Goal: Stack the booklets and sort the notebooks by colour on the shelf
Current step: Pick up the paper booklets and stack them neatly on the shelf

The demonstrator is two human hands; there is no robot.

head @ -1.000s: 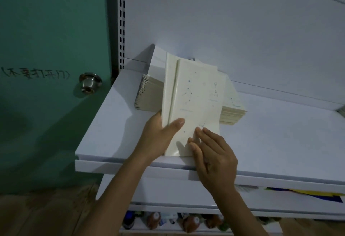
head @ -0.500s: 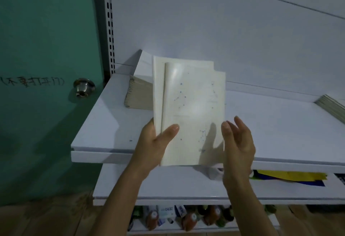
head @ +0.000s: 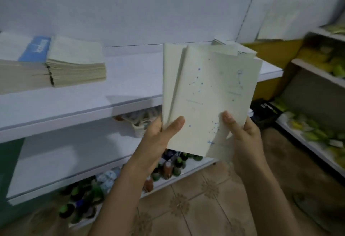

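A few thin cream booklets (head: 209,93) with blue constellation dots are held upright in the air in front of the white shelf (head: 119,86). My left hand (head: 160,135) grips their lower left edge, thumb across the front cover. My right hand (head: 242,135) holds the lower right corner, thumb on the cover. On the shelf at the left lies a stack of cream booklets (head: 76,65), beside a taller cream pile (head: 22,75) and a blue notebook (head: 36,49). Another small pile (head: 233,49) peeks out behind the held booklets.
Below the top shelf a second white shelf (head: 56,163) carries a small basket (head: 140,125). The bottom level holds several small bottles (head: 168,166). At the right stands another rack (head: 317,71) with yellow and green goods. The floor is patterned tile (head: 196,198).
The booklets were lifted off the left stack and carried rightward as the view swung right. My right hand, open beside them half a second ago, now grips their lower right corner.
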